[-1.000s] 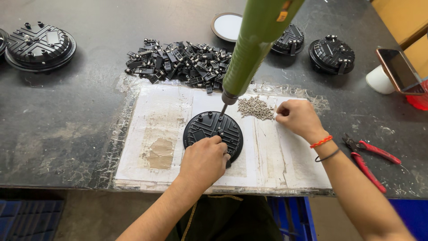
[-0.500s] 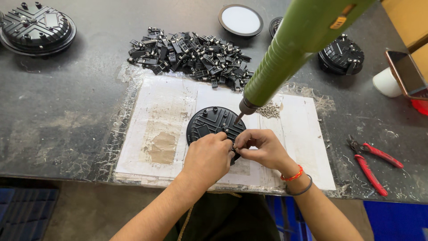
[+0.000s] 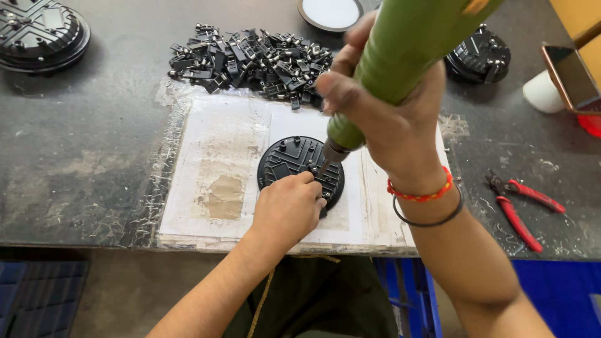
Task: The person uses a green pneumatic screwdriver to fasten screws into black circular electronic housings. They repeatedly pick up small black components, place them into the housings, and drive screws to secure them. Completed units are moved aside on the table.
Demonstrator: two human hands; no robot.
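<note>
A round black plastic housing (image 3: 294,159) lies on a worn white mat (image 3: 213,156) at the table's front. My left hand (image 3: 289,209) rests on its near edge, fingertips pinching something small I cannot make out. My right hand (image 3: 388,106) grips a green hanging screwdriver (image 3: 413,44). Its tip (image 3: 323,164) points down at the housing, right beside my left fingertips. A red thread band and a black bangle circle my right wrist.
A heap of small black plastic parts (image 3: 250,59) lies behind the mat. More black housings sit at far left (image 3: 41,31) and far right (image 3: 479,59). A white disc (image 3: 330,12), white cup (image 3: 543,92), phone (image 3: 573,75) and red-handled pliers (image 3: 519,203) are also on the dark table.
My right hand left the housing, rose and took hold of the green screwdriver. The screwdriver tip came down onto the housing. My left hand stayed on the near edge.
</note>
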